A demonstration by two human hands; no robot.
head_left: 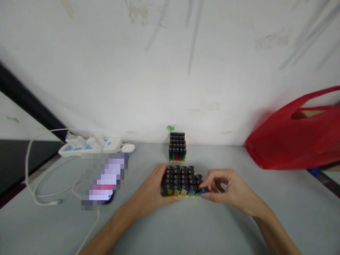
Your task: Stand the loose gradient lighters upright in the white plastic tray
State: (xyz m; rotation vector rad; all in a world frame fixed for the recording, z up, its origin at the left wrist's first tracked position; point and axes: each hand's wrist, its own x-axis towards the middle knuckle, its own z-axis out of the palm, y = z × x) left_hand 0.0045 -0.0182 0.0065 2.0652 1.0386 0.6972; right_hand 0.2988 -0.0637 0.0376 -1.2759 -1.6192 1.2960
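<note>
A block of upright batteries with black tops and colourful lower sides stands in rows on the grey table. My left hand is wrapped round its left end, thumb along the front edge. At the right end, where several batteries lean, my right hand pinches a tilted battery between thumb and fingers. Behind this block, near the wall, a second block of upright batteries is packed in neat rows, touched by neither hand.
On the left are a phone with a blurred screen, a white power strip, a small white case and loose white cables. A red bag stands at the right against the white wall.
</note>
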